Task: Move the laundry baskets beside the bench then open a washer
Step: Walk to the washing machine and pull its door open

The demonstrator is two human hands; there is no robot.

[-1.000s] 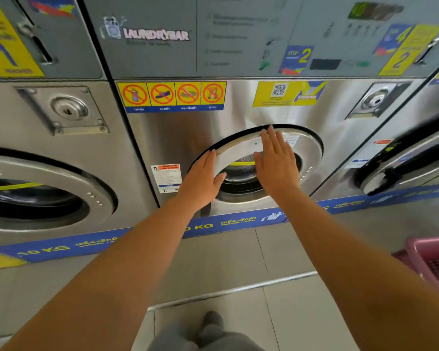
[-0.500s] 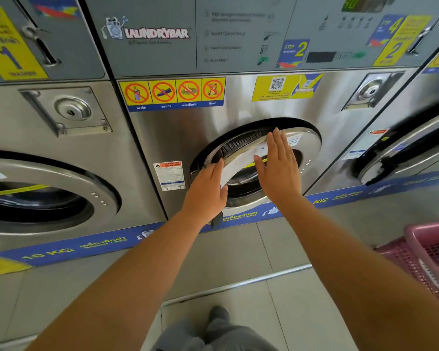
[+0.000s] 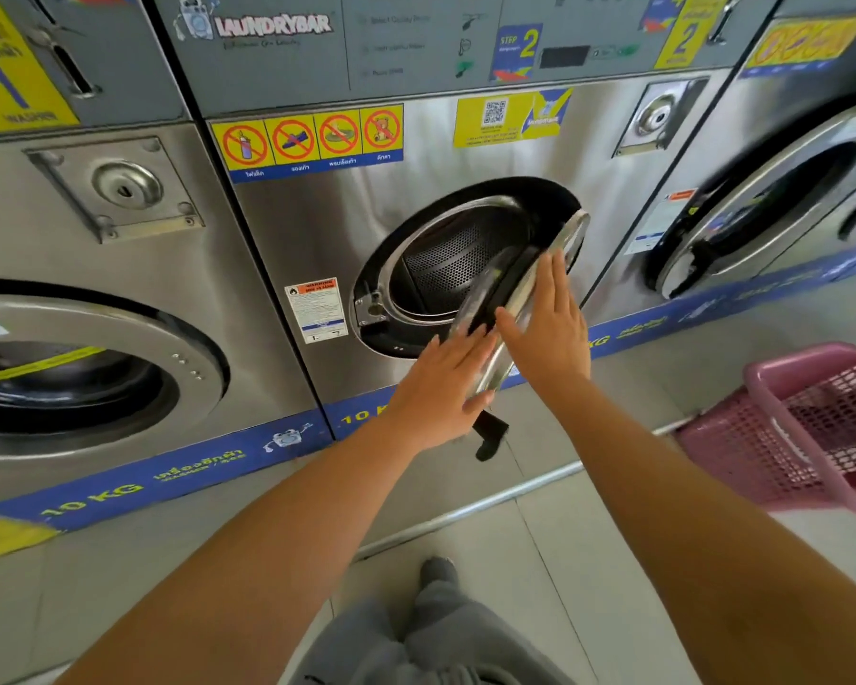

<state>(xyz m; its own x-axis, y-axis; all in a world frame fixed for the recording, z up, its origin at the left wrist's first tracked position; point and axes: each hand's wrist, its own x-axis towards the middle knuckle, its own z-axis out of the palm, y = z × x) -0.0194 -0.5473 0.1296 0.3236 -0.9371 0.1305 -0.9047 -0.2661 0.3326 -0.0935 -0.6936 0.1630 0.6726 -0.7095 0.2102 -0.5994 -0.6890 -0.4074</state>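
The middle washer's round steel door [image 3: 572, 234] stands swung out on its right-side hinge and shows almost edge-on. Behind it the perforated drum [image 3: 455, 264] is exposed. My left hand [image 3: 436, 388] holds the door's lower rim, fingers along the inner side and thumb under the edge. My right hand [image 3: 549, 328] lies flat on the door's outer face with its fingers apart. The door's black handle [image 3: 488, 437] hangs below my left hand. A pink laundry basket [image 3: 782, 437] sits on the floor at the right. No bench is in view.
A washer with a closed door [image 3: 95, 368] stands to the left. The washer on the right has its door [image 3: 772, 200] slightly ajar. A metal strip [image 3: 465, 511] edges a step in the tiled floor. My grey-trousered leg [image 3: 431, 625] is below.
The door has swung from nearly closed to wide open, towards the right. Both hands moved down and right with it, and the drum has come into view.
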